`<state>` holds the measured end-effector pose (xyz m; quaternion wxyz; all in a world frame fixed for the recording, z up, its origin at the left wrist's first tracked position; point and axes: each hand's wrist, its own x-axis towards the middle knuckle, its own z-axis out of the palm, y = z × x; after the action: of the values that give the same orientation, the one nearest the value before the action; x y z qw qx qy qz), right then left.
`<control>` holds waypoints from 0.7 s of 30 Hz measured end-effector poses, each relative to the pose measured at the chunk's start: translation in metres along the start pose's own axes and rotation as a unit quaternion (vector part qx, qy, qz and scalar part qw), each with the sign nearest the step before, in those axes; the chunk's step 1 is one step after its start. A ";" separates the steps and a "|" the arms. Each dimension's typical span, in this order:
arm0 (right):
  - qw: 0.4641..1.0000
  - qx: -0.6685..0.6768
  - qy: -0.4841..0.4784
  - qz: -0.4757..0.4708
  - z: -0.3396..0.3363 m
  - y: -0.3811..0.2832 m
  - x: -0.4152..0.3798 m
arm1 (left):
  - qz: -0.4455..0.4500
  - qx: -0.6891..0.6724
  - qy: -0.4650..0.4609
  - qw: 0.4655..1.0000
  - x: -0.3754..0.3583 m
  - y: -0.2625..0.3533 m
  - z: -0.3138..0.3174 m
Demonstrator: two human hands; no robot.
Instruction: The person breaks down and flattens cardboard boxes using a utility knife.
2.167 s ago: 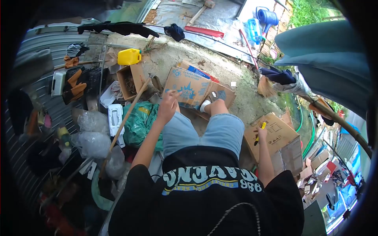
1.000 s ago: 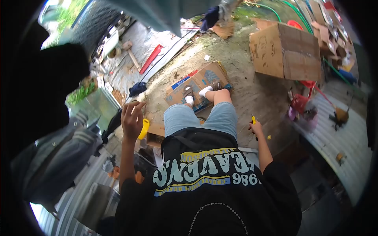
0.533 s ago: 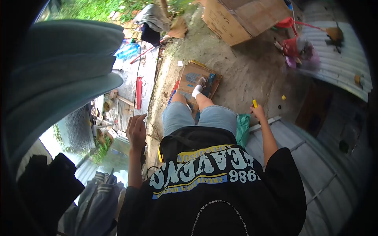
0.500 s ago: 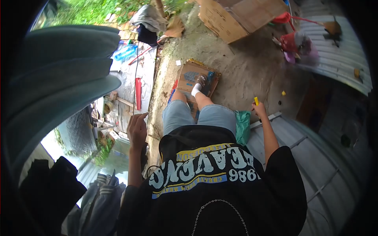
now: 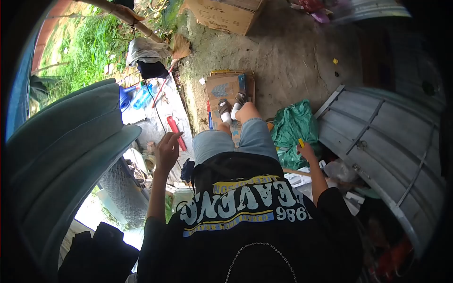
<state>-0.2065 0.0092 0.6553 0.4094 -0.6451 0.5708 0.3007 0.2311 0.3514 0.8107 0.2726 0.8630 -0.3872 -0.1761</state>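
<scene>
Grey corrugated sheeting (image 5: 377, 137) is now filling the right of the view, where half a second ago it was only edging in at the lower right; the whole scene is swinging round as the person turns. The teal awning (image 5: 61, 155) on the left is sitting lower than before, and grass (image 5: 80, 47) is showing above it. The big box (image 5: 222, 14), earlier well inside the top of the frame, is sliding out past the top edge. The green bag (image 5: 292, 127) is growing from a sliver beside the knee into a full crumpled heap just right of the legs. The flat cardboard (image 5: 224, 87) is staying under the person's feet.

The left hand (image 5: 167, 151) is hanging raised beside the left thigh with its fingers loosely spread, holding nothing, much as it was a moment ago. The right hand (image 5: 306, 152) is closed round a small yellow knife (image 5: 301, 142), which pokes up above the fist just over the bag's edge. That grip is not changing between the pictures.

Judging from this, the person is still turning on the spot with the knife ready, not yet working on anything; the cardboard underfoot and the bag are the nearest things to it.
</scene>
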 end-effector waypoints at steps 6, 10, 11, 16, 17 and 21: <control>0.998 0.042 -0.023 0.035 0.053 0.041 -0.024 | 0.021 0.014 -0.020 0.999 0.000 0.007 -0.006; 0.992 0.104 -0.053 0.054 0.072 0.039 -0.025 | 0.034 0.018 -0.028 0.999 -0.004 0.018 0.000; 0.991 0.123 -0.048 0.037 0.073 0.037 -0.023 | 0.041 0.020 -0.033 0.998 -0.004 0.023 0.002; 0.987 0.158 0.027 0.012 0.076 0.033 -0.008 | 0.051 0.019 -0.081 0.995 -0.005 0.036 0.026; 0.986 0.165 0.029 0.015 0.076 0.033 -0.011 | 0.052 0.017 -0.094 0.994 -0.003 0.040 0.031; 0.967 0.247 0.025 0.061 0.075 0.040 -0.035 | 0.075 -0.005 -0.131 0.988 0.005 0.055 0.040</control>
<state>-0.2458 0.0914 0.6413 0.5224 -0.4956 0.6756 0.1583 0.1816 0.3040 0.8122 0.2361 0.7995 -0.4824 -0.2689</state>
